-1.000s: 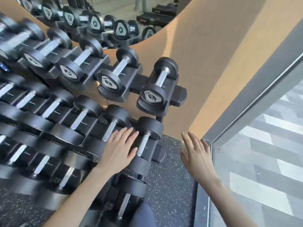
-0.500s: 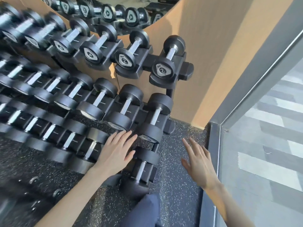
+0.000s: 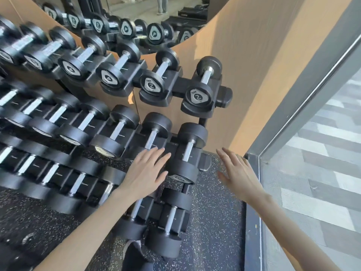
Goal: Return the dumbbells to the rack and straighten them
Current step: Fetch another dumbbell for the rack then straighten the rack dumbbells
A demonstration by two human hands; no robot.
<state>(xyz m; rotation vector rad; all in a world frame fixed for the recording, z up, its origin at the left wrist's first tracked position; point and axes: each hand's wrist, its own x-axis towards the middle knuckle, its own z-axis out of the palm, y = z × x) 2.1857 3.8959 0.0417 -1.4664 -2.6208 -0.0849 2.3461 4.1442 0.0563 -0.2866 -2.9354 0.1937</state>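
Observation:
A black three-tier rack holds rows of black dumbbells with chrome handles. The rightmost middle-tier dumbbell sits in its cradle between my hands. My left hand is open with fingers spread, lying flat over the front end of the neighbouring middle-tier dumbbell, just left of the end dumbbell. My right hand hovers open over the floor to the right of the rack, touching nothing. The top tier ends in two dumbbells marked 2, the last one at the rack's right end. The bottom-tier dumbbells lie below my left forearm.
A tan wall rises behind the rack with a mirror reflecting more dumbbells. A grey window frame and glass close off the right side. Black speckled rubber floor lies to the rack's right. My dark-clothed knee shows at the bottom.
The view has pulled back and tilted up, showing more of the rack. Both hands stay open; the left hand has shifted from the end dumbbell onto its left neighbour's front end.

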